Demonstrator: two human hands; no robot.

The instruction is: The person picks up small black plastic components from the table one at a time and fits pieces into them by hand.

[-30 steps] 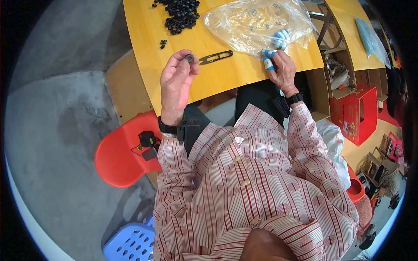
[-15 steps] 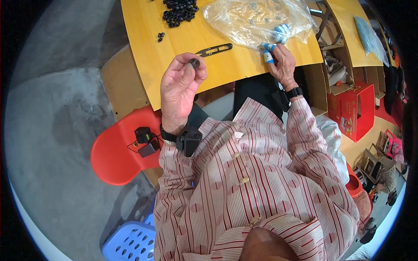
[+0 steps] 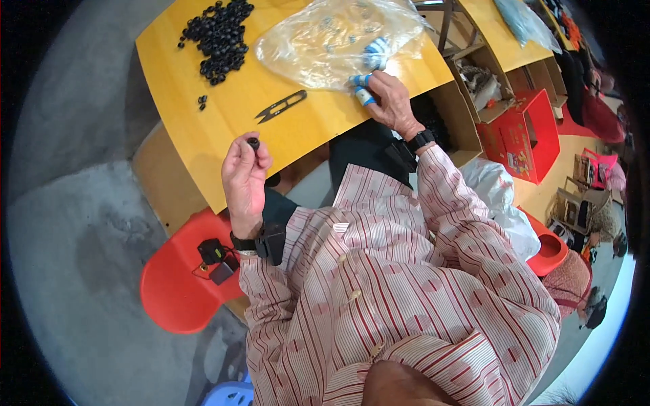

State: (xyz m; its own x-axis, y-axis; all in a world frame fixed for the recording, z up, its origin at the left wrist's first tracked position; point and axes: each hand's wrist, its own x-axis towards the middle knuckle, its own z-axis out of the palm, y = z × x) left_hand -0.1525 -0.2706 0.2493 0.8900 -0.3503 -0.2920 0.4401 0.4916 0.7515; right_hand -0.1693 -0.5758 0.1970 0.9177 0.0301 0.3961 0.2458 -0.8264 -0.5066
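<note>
The left hand (image 3: 245, 179) is nearest, by the near edge of the table (image 3: 166, 74); its thumb and fingers pinch one small black ring (image 3: 254, 143), up over the near left part; a loose pinch could let the ring drop and roll off; past it lie dark snips (image 3: 281, 106), tips toward that hand, so a quick reach could poke a finger; the right hand (image 3: 393, 101) has bent, wrapped fingers, and I cannot tell if they hold anything; they could snag the clear bag (image 3: 298, 61) beside them; far left, a bump could scatter the black heap (image 3: 218, 40).
</note>
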